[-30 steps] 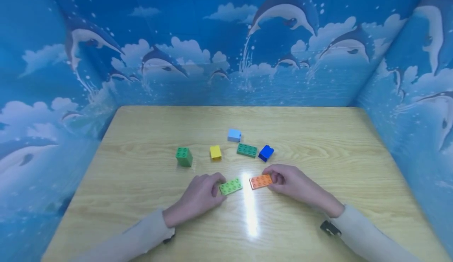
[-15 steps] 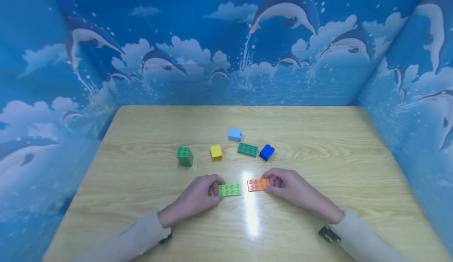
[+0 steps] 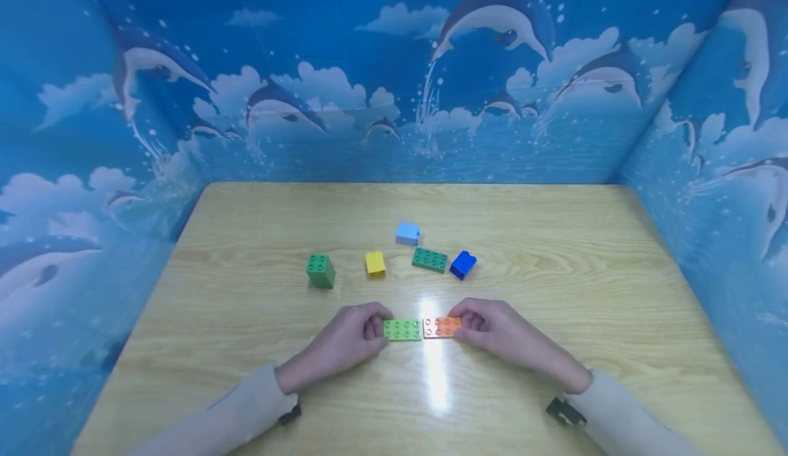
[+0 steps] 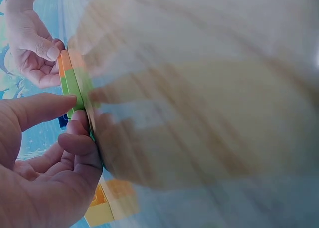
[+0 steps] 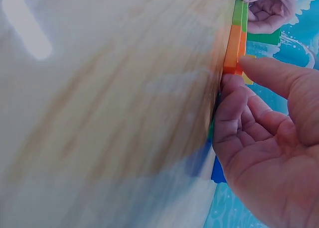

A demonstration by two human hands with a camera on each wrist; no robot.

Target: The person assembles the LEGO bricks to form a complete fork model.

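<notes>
A light green toy building brick [image 3: 403, 330] with two rows of studs is pinched at its left end by my left hand [image 3: 351, 336]. Thumb and fingers of my right hand [image 3: 501, 336] pinch the right end of an orange brick [image 3: 440, 327] of the same shape. Both lie level on the table, end to end in one line, with hardly any gap between them in the head view. In the left wrist view, the light green brick [image 4: 74, 88] shows between thumb and fingers. In the right wrist view, the orange brick [image 5: 233, 50] sits by the thumb tip.
Behind the hands stand a tall green brick [image 3: 321, 271], a yellow brick [image 3: 375, 264], a dark green flat brick [image 3: 429, 260], a dark blue brick [image 3: 463, 264] and a light blue brick [image 3: 408, 234]. Dolphin-printed walls [image 3: 394, 148] border the wooden table [image 3: 554, 237].
My right hand has brought the orange brick left and slightly nearer, up to the light green one. The light green brick has turned straight and sits slightly nearer. The other bricks stay put.
</notes>
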